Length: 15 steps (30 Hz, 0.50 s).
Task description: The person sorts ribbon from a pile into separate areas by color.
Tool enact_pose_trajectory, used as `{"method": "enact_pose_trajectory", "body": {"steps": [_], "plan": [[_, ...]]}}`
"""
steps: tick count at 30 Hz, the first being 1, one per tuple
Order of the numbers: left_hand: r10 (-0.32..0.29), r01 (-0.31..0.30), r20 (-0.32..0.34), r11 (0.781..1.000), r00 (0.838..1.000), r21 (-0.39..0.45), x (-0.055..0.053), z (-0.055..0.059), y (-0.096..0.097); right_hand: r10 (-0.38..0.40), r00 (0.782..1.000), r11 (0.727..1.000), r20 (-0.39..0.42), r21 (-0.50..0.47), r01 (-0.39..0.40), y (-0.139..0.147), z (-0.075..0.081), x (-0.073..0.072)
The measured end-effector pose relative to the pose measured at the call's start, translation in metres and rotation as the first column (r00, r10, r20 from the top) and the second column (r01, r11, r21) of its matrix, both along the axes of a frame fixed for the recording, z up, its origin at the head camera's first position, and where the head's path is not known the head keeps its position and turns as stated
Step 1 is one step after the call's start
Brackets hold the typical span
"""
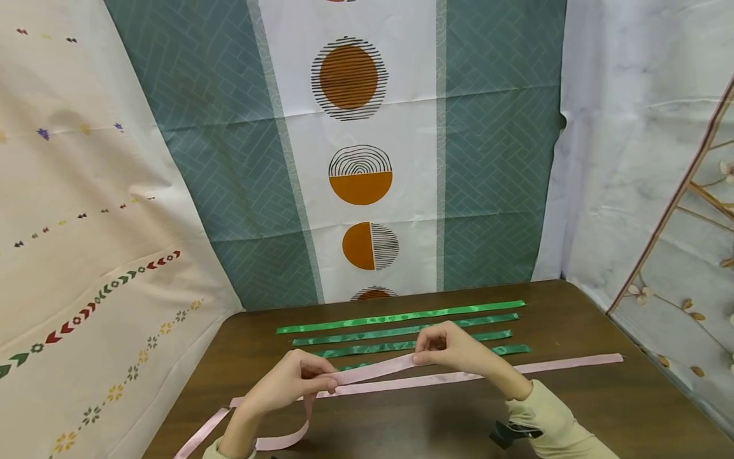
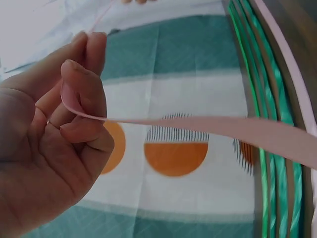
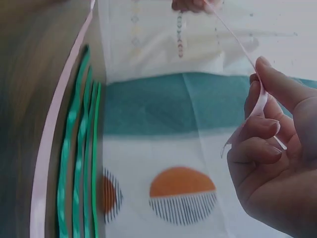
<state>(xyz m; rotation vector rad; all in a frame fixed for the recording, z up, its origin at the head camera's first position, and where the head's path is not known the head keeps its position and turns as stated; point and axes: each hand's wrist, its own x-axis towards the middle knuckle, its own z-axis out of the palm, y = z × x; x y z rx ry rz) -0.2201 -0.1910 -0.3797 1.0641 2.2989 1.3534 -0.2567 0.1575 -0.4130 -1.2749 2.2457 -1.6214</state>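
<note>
A pink ribbon [image 1: 375,370] is stretched between my two hands above the table. My left hand [image 1: 289,382] pinches it between thumb and fingers, and a loose tail [image 1: 287,441] curls down below that hand. In the left wrist view the ribbon [image 2: 208,125] runs out from between the curled fingers. My right hand [image 1: 453,349] pinches it near one end, to the right; in the right wrist view a short bit hangs past the fingers [image 3: 257,130]. Below the hands, another pink ribbon strip [image 1: 562,364] lies across the table, partly hidden by them.
Several green ribbons [image 1: 401,317] lie in rows toward the back of the brown table [image 1: 573,421]. A further pink length [image 1: 201,433] slants to the front left edge. Patterned cloths [image 1: 493,159] hang behind and at both sides. A dark strap [image 1: 507,433] is on my right wrist.
</note>
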Motion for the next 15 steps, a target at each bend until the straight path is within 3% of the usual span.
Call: {"method": "enact_pose_trajectory", "body": {"steps": [4, 6, 9, 11, 13, 15], "plan": [[0.065, -0.065, -0.03, 0.998, 0.997, 0.001, 0.003, 0.005, -0.015, -0.049, 0.998, 0.999, -0.043, -0.016, 0.048, 0.019, 0.002, 0.0], [0.077, -0.077, -0.003, 0.996, 0.997, 0.036, 0.005, 0.007, -0.022, -0.08, 0.994, 0.997, -0.077, -0.029, 0.078, 0.029, 0.003, 0.001], [0.055, -0.057, 0.025, 0.991, 0.998, 0.121, 0.007, 0.008, -0.034, -0.159, 0.976, 0.987, -0.15, -0.032, 0.156, 0.04, 0.003, 0.001], [0.02, -0.027, 0.038, 0.984, 0.999, 0.177, 0.008, 0.008, -0.04, -0.23, 0.953, 0.973, -0.198, -0.015, 0.232, 0.047, 0.002, 0.001], [-0.016, 0.011, 0.018, 0.976, 1.0, 0.217, 0.008, 0.008, -0.045, -0.288, 0.931, 0.955, -0.225, 0.004, 0.297, 0.053, 0.001, 0.001], [-0.044, 0.045, -0.01, 0.97, 0.999, 0.238, 0.008, 0.008, -0.049, -0.305, 0.927, 0.95, -0.217, 0.004, 0.313, 0.059, -0.001, -0.001]]}}
